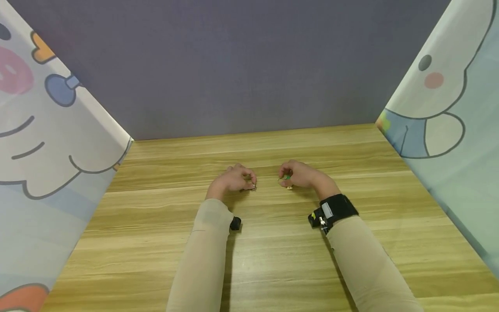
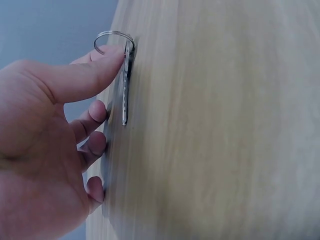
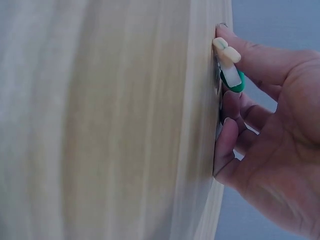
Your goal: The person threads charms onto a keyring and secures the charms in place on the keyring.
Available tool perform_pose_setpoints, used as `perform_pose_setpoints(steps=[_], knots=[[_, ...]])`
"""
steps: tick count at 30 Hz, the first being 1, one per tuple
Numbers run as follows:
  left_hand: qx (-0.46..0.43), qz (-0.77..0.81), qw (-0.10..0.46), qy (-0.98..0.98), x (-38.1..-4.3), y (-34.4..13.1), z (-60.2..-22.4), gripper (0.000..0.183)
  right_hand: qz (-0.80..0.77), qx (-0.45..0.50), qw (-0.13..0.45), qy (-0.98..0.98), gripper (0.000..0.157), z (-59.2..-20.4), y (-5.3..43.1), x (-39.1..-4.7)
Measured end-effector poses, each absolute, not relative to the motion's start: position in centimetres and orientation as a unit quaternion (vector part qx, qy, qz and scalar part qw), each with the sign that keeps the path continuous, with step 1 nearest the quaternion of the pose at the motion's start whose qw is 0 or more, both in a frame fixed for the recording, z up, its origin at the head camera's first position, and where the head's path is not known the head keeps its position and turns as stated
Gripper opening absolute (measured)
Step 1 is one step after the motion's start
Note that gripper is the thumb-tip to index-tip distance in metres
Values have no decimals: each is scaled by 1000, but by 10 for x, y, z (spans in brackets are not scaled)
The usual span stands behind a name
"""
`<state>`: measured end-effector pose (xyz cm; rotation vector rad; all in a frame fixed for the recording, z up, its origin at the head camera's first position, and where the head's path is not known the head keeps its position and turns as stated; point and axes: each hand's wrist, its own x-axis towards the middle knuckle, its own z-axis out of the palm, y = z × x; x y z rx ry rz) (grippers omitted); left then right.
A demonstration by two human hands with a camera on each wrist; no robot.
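Close over the wooden table, my left hand (image 1: 233, 178) pinches a metal key (image 2: 125, 92) between thumb and forefinger. A thin split key ring (image 2: 114, 33) loops through the key's head and rises beside the thumb. The other left fingers bend loosely toward the tabletop. A short distance to the right, my right hand (image 1: 303, 174) grips a small green, white and cream charm (image 3: 231, 77) with thumb and curled fingers, low at the table surface. Part of the charm is hidden behind the thumb and fingers. The two hands are apart, fingertips facing each other.
The light wooden table (image 1: 269, 251) runs back to a grey partition (image 1: 249, 69). Cartoon-printed panels stand at the left (image 1: 58, 143) and right (image 1: 460, 182) sides. Both forearms wear beige sleeves, and a black strap with a small camera (image 1: 337, 210) sits on the right wrist.
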<state>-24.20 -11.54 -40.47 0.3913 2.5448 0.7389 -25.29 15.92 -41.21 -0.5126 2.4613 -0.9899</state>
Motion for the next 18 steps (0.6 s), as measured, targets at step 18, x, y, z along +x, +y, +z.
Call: perform_pose_setpoints(steps=[18], knots=[[94,452,196,865,-238,-123,-406,36,-390,-157,206,883,20,-413,167,-247]])
